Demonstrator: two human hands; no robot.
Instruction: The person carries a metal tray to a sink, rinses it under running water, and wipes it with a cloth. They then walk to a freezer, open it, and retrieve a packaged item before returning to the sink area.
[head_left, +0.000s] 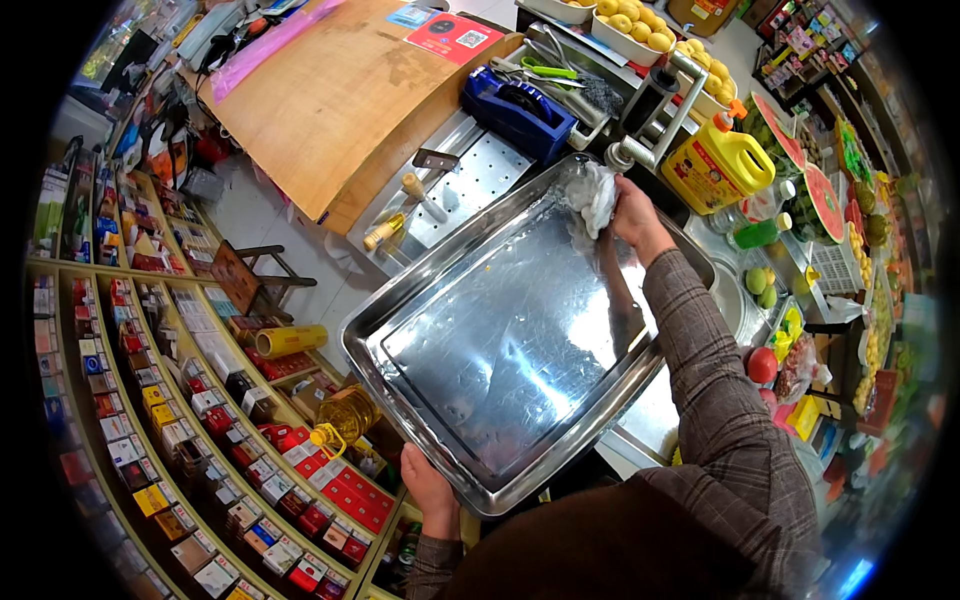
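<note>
A large shiny steel tray (480, 352) lies tilted before me, wet-looking inside with small specks on its floor. My right hand (636, 217) holds a crumpled white cloth (592, 196) against the tray's far inner corner, near the faucet (637, 150). At the tray's near left corner, my left hand (430, 480) grips the rim; most of its fingers are hidden under the tray.
Beyond the tray are a perforated steel drainboard (480, 187), a blue tape dispenser (517, 112) and a wooden board (322, 97). A yellow detergent jug (716, 169) stands right of the faucet. Shelves of small boxes (225, 450) and an oil bottle (349, 416) are at left.
</note>
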